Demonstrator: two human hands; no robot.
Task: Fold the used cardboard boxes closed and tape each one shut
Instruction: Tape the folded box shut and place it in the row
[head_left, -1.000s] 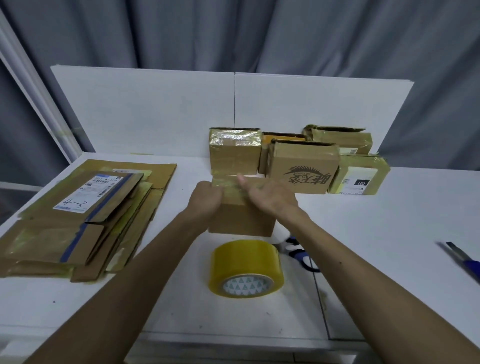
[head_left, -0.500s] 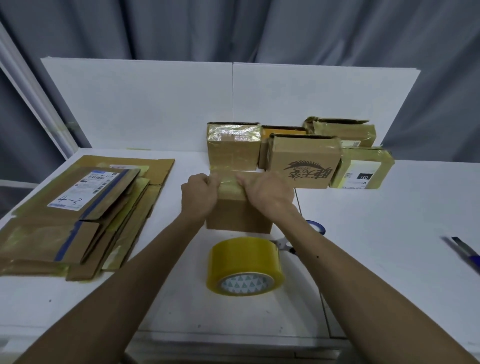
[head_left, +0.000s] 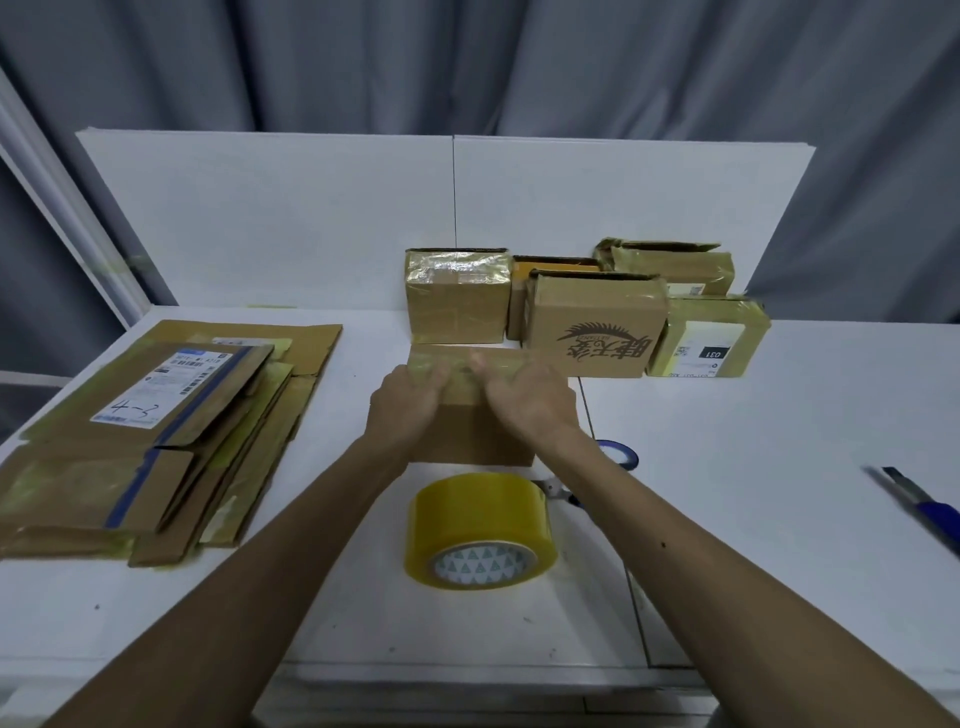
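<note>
A small brown cardboard box (head_left: 470, 436) stands on the white table (head_left: 753, 493) in front of me, its top covered with shiny tape. My left hand (head_left: 408, 402) lies over its top left edge and my right hand (head_left: 530, 400) over its top right, fingers spread flat on the taped top. A roll of yellow tape (head_left: 480, 530) lies on its side just in front of the box.
Several taped boxes (head_left: 595, 322) stand in a row behind, against the white back panel. A stack of flattened cartons (head_left: 156, 431) lies at the left. Blue-handled scissors (head_left: 615, 454) poke out beside my right wrist. A blue utility knife (head_left: 919, 506) lies at the far right.
Both hands slid over the box top, from gripping its near edge to lying flatter across the tape. The view tilted slightly. The tape roll stayed put.
</note>
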